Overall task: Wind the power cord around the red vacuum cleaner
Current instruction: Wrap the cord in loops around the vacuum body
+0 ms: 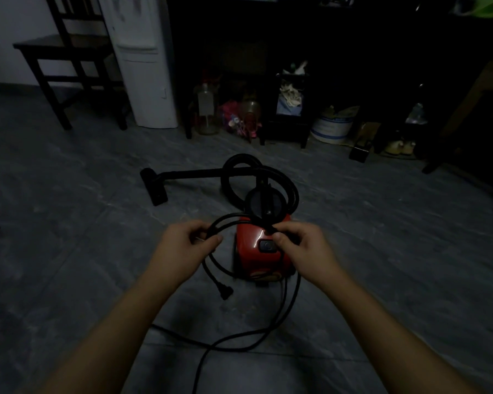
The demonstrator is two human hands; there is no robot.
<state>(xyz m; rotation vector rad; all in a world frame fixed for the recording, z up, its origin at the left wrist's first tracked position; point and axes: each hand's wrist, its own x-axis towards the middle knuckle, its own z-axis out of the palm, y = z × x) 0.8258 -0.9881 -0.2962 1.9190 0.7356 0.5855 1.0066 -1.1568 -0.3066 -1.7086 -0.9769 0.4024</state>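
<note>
A person's two bare hands work a black power cord (222, 220) above a red vacuum cleaner (261, 253) standing on a grey tiled floor (69, 280) in a dimly lit room. The left hand (182, 247) pinches the cord between thumb and curled fingers (216, 239), just to the left of the machine. The right hand (302, 247) grips another part of it at the fingertips, directly over the vacuum's top and close to its switch (267, 246). Between the two hands the cord rises in an arc in front of the machine's black lid (264, 204). Below the left hand a short length hangs down and ends in the plug (225, 292), which is near the floor beside the vacuum. More cord drops from the right hand past the machine's near right corner and trails in loose curves across the tiles towards the camera. Behind the vacuum, its black hose (235, 172) loops on the floor, with the wand and floor nozzle (157, 190) stretched out to the left. A dark chair (69, 52), a white appliance (144, 66) and cluttered dark shelves (296, 81) line the far wall.
</note>
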